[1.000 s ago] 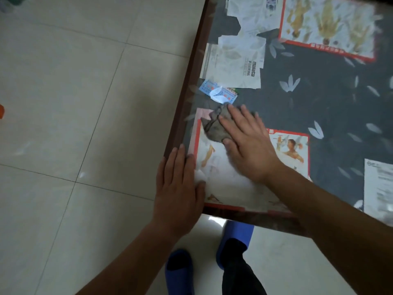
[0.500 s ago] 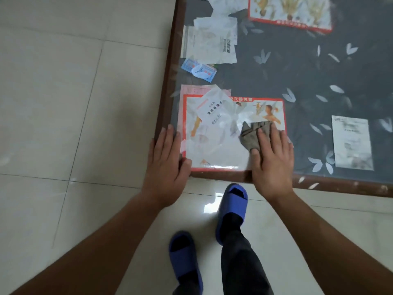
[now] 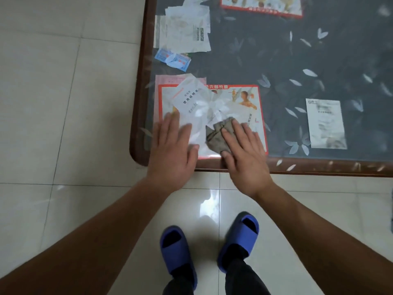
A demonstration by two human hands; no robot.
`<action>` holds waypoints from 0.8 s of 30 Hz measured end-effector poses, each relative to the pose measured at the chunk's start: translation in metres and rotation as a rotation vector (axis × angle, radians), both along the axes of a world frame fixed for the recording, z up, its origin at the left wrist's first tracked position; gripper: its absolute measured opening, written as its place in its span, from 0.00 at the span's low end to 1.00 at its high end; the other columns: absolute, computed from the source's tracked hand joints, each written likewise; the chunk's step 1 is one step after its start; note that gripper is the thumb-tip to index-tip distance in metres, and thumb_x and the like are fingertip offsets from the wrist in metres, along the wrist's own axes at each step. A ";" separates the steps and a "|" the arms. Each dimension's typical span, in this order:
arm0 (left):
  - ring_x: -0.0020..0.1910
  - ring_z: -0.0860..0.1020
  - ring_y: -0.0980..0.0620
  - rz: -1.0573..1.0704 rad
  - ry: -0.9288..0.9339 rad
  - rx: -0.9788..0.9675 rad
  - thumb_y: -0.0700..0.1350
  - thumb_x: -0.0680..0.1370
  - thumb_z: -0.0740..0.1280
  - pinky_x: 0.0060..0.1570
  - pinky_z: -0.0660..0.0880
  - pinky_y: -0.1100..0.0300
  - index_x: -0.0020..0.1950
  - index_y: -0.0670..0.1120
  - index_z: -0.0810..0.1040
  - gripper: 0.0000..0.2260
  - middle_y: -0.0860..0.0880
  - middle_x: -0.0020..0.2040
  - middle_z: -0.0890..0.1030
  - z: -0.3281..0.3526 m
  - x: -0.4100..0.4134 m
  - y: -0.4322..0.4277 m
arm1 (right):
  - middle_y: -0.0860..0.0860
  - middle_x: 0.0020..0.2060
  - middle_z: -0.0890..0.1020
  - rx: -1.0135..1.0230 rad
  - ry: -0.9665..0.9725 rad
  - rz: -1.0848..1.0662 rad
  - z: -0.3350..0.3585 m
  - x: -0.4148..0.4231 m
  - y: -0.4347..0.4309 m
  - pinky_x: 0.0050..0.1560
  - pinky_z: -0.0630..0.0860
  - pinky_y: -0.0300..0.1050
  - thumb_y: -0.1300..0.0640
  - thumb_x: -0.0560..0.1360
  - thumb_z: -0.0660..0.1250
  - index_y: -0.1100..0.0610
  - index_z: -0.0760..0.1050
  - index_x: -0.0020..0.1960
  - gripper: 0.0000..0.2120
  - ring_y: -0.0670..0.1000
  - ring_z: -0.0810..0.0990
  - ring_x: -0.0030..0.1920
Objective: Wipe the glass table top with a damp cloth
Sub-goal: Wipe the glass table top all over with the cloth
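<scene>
The glass table top covers a dark leaf-patterned cloth with papers under it, inside a brown wooden frame. A small crumpled grey-brown cloth lies on the glass near the front left corner. My right hand presses flat on the cloth, fingers spread over its right part. My left hand rests flat on the glass beside it, at the corner, fingers apart and holding nothing.
Under the glass lie a red-bordered poster, a white leaflet, a printed slip at the right and folded papers at the back left. Pale floor tiles surround the table. My feet wear blue slippers.
My right hand has drawn the cloth from the far side of the poster toward the front edge and then leftward. My left hand slid from the table's corner edge onto the glass.
</scene>
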State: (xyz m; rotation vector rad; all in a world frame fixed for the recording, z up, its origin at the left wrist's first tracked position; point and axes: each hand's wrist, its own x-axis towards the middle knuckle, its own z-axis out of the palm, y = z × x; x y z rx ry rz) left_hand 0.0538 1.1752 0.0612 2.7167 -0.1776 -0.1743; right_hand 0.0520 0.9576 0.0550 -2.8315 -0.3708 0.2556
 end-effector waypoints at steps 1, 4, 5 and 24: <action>0.83 0.46 0.43 -0.051 0.023 0.020 0.57 0.82 0.51 0.80 0.40 0.42 0.78 0.49 0.63 0.26 0.43 0.84 0.53 0.000 0.004 -0.011 | 0.49 0.81 0.52 -0.009 0.018 -0.080 0.002 0.000 -0.020 0.79 0.45 0.56 0.46 0.83 0.52 0.48 0.57 0.79 0.25 0.53 0.47 0.81; 0.83 0.44 0.42 -0.054 0.072 0.114 0.59 0.83 0.53 0.78 0.39 0.35 0.79 0.55 0.58 0.25 0.45 0.84 0.50 -0.004 0.013 -0.040 | 0.50 0.81 0.53 -0.036 0.030 -0.314 0.008 0.007 -0.070 0.79 0.44 0.56 0.44 0.82 0.50 0.48 0.56 0.79 0.26 0.55 0.47 0.80; 0.83 0.45 0.41 -0.020 0.076 0.130 0.59 0.82 0.56 0.78 0.40 0.33 0.78 0.56 0.58 0.24 0.45 0.84 0.51 -0.005 0.015 -0.046 | 0.51 0.81 0.53 -0.040 0.023 -0.382 0.008 0.014 -0.080 0.79 0.45 0.56 0.44 0.82 0.50 0.48 0.57 0.79 0.26 0.55 0.47 0.80; 0.71 0.69 0.39 0.239 0.114 0.080 0.60 0.80 0.48 0.76 0.57 0.36 0.61 0.47 0.75 0.23 0.41 0.67 0.73 0.029 0.044 -0.107 | 0.53 0.77 0.65 0.034 -0.080 0.267 0.008 0.095 -0.107 0.64 0.61 0.54 0.48 0.80 0.62 0.49 0.70 0.72 0.22 0.59 0.67 0.70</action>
